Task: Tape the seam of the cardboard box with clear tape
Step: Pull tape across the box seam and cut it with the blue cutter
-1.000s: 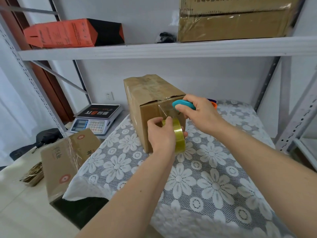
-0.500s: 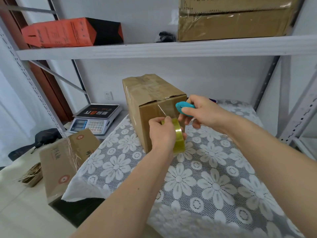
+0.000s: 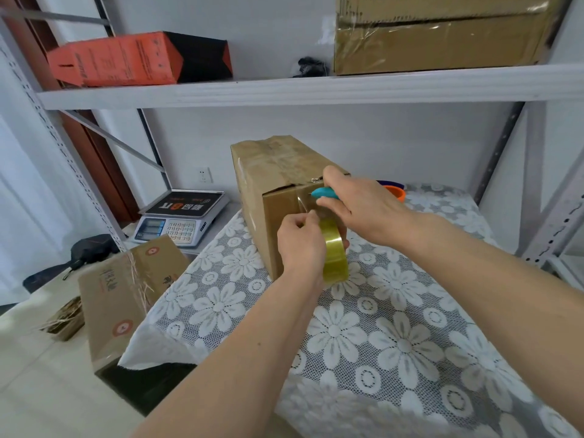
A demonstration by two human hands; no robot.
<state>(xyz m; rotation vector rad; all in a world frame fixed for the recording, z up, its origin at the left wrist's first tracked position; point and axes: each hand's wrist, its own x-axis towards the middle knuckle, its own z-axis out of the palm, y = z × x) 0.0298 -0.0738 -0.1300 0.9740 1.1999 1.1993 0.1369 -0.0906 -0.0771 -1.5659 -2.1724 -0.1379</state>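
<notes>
Fingers of left hand point(image 3: 298, 241) grip yellowish clear tape roll point(image 3: 333, 254); right hand point(image 3: 357, 207), clutching teal cutter point(image 3: 325, 193), moved up onto brown cardboard box point(image 3: 278, 184); blade hidden.

The cardboard box point(image 3: 278, 191) stands on the table point(image 3: 410, 343) just beyond both hands. The left hand point(image 3: 300, 245) is against its near face, with the tape roll point(image 3: 333, 251) to its right. The right hand point(image 3: 360, 207) is above that roll. A scale point(image 3: 183, 216) sits left of both hands.
</notes>
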